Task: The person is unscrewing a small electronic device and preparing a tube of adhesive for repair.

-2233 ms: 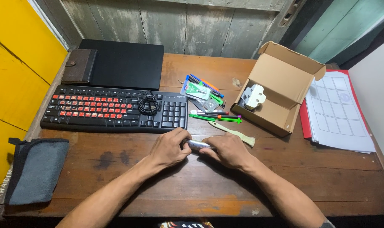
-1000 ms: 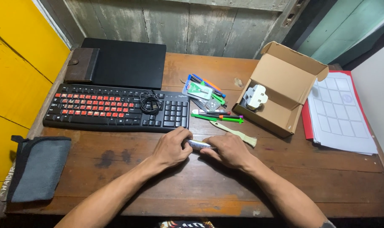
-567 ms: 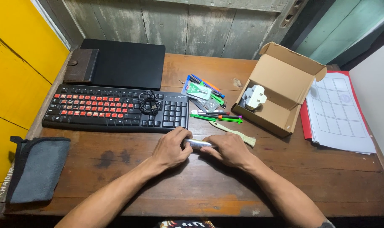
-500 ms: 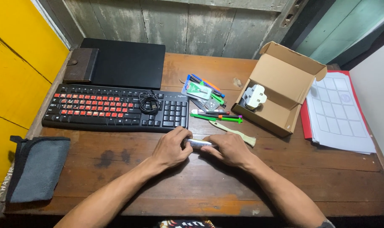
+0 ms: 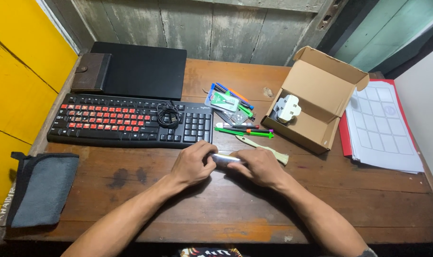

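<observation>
Spanning both hands, left hand [image 5: 191,164] and right hand [image 5: 260,166], lies a silver cylinder [image 5: 224,160].

A worn brown wooden bench [image 5: 235,209] fills the view, scuffed with a pale patch near 6 o'clock. At 12 o'clock stands a wall of weathered grey planks [image 5: 216,24]. A yellow wall [image 5: 16,85] runs along 9 o'clock. At 2 o'clock a pale green panel [image 5: 392,28] shows, dimly lit.
</observation>
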